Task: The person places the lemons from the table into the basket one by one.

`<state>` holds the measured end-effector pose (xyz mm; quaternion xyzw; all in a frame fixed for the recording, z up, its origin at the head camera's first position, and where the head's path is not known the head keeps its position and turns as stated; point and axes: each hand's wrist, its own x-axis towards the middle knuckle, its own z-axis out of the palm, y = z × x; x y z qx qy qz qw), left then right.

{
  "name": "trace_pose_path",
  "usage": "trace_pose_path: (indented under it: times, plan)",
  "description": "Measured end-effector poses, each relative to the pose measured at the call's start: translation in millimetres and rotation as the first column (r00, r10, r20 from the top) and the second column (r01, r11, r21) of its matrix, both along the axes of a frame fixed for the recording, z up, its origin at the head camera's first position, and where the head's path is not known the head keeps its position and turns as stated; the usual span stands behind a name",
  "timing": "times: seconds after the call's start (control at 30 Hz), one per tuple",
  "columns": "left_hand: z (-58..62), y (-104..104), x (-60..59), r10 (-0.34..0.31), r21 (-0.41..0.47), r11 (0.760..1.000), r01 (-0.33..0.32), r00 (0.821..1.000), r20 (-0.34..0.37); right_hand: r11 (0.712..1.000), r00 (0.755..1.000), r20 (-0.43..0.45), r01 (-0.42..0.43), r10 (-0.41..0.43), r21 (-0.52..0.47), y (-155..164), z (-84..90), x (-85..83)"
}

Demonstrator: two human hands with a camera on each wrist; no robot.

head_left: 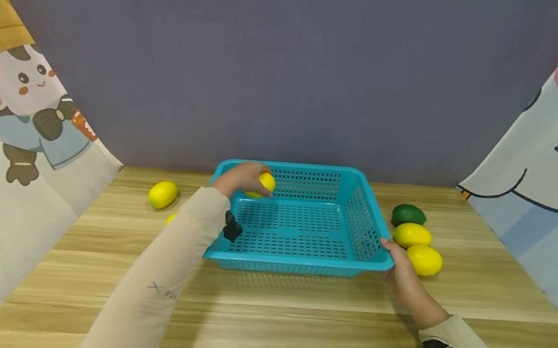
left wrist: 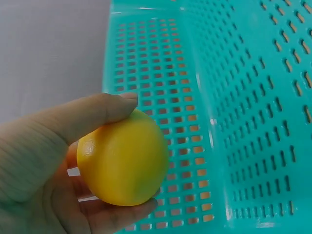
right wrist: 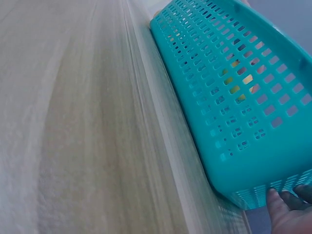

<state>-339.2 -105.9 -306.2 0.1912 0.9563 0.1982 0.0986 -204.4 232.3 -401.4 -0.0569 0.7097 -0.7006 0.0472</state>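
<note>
My left hand (head_left: 245, 178) holds a yellow lemon (left wrist: 124, 158) between thumb and fingers, over the left end of a blue perforated plastic basket (head_left: 282, 259). In the left wrist view the thumb lies along the fruit's top and the fingers curl beneath it; the basket's slotted wall and floor show behind. At the basket's front right corner, my right hand (head_left: 401, 271) grips the rim, thumb on the edge. From the right wrist view, its fingers (right wrist: 280, 209) are against the outer end wall. Through the basket's holes a bit of yellow shows.
On the wooden table (head_left: 267, 326), a lemon (head_left: 162, 194) lies left of the basket, with another (head_left: 170, 219) mostly hidden behind my left sleeve. Right of the basket sit a dark green fruit (head_left: 408, 215) and two lemons (head_left: 412, 236) in a row. A grey wall (head_left: 296, 77) rises behind.
</note>
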Motion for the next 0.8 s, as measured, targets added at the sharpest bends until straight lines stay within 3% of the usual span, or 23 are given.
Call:
trace_pose_path:
  times: [0.37, 0.57, 0.8]
  plan:
    - [-15.3, 18.8, -4.2, 0.006, -0.123, 0.992, 0.0, 0.999, 0.05, 1.0, 1.0, 0.003, 0.011, -0.011, -0.009, -2.9, 0.8, 1.8]
    - [-23.1, 19.6, -5.7, -0.023, -0.206, 0.978, 0.044, 0.994, 0.104, 1.0, 1.0, 0.012, 0.023, -0.023, 0.001, -5.4, 4.2, 4.5]
    - [-23.1, 18.0, -5.8, -0.03, -0.21, 0.976, 0.057, 0.991, 0.13, 1.0, 1.0, 0.006, 0.015, -0.015, 0.012, -3.7, 3.2, 4.9]
